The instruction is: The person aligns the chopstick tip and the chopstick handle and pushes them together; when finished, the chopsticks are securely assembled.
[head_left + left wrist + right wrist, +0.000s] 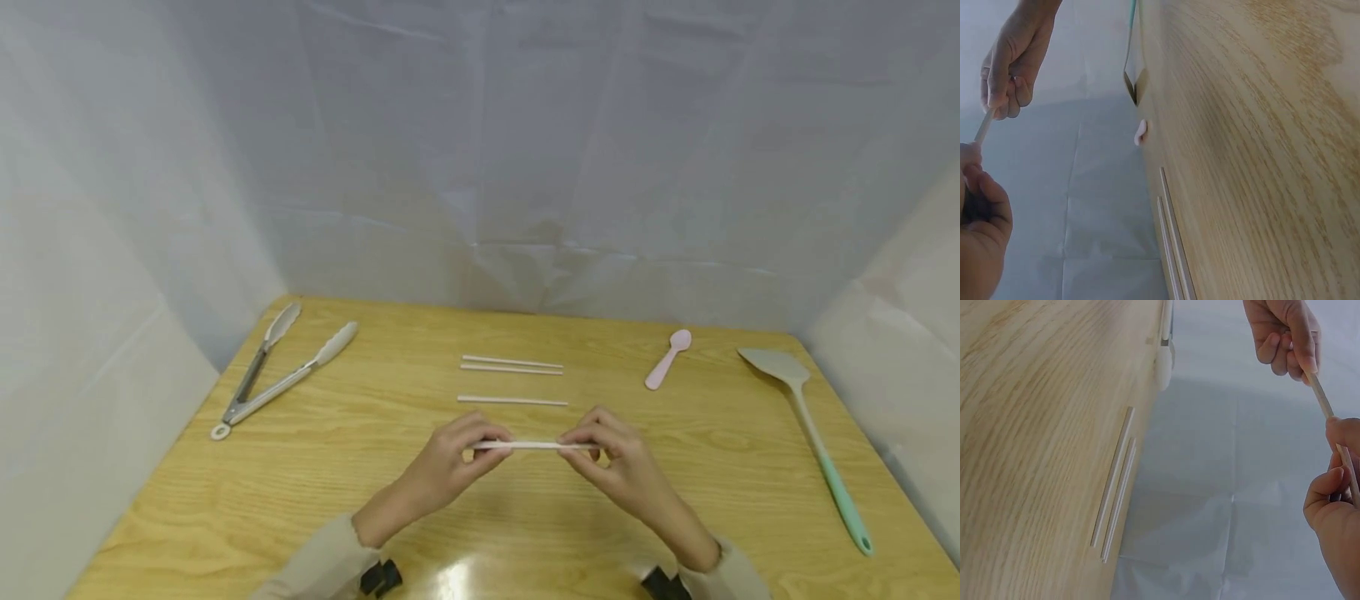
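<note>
Both hands pinch one pale chopstick [534,445] and hold it level above the front middle of the table. My left hand [450,458] has its thumb and fingertips on one end. Near the other end, my right hand [624,462] grips it the same way, and a short tip shows past the fingers. In the right wrist view the chopstick [1320,397] spans the gap between the hands. Just beyond them a single chopstick [513,401] lies on the wood. Farther back a pair of chopsticks [512,369] lies close together, nearly parallel.
Spread-open metal tongs [270,379] lie at the left of the wooden table [225,508]. A small pink spoon [666,361] is at the back right. Along the right edge lies a turner [813,433] with a green handle. Pale sheeting [525,167] surrounds the back and sides.
</note>
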Demonstrator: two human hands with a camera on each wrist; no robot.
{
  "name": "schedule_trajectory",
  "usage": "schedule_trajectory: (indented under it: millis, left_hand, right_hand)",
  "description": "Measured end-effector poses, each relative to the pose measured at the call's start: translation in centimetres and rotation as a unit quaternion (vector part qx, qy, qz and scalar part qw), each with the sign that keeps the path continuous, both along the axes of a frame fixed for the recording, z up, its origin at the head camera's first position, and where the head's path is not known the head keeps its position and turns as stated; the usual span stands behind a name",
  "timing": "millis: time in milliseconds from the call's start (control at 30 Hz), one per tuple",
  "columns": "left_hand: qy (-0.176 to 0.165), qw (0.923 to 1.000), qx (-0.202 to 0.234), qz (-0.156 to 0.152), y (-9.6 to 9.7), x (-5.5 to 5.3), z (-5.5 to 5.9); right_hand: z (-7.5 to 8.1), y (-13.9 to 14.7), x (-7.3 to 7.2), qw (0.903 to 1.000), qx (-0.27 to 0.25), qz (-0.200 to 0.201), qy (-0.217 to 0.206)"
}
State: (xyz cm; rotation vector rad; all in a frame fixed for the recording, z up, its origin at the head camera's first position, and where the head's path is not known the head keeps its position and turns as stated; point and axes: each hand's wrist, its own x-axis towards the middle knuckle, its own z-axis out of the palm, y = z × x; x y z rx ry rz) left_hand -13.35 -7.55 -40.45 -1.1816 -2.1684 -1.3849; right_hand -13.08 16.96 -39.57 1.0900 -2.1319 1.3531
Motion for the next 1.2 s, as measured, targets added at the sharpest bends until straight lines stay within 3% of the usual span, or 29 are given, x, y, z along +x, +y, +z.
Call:
schedule_trajectory:
  millis: [433, 600, 833, 1000, 1200]
  left_hand:
    - [-0.054, 0.9983, -0.003, 0.02, -0.4, -1.0, -0.6]
    - [-0.097, 0.9943, -0.004, 0.043, -1.2, -1.3, -0.8]
    - [-0.119, 0.9898, -0.012, 0.077, -2.3, -1.8, -1.0]
    - [-0.143, 0.9822, -0.025, 0.119, -3.2, -2.4, -1.5]
    - [-0.189, 0.9661, -0.077, 0.159, -4.0, -2.8, -1.7]
  right_hand:
    - [-1.5, 0.1, -0.9, 0.9996, 0.006, -0.026, 0.01]
    - [-1.9, 0.1, -1.2, 0.9989, 0.01, -0.045, 0.011]
    - [-2.6, 0.3, -1.7, 0.9964, 0.009, -0.082, 0.019]
    - [-2.8, 0.3, -2.2, 0.9939, 0.023, -0.107, 0.012]
    - [-3.4, 0.6, -3.1, 0.9889, 0.073, -0.129, 0.002]
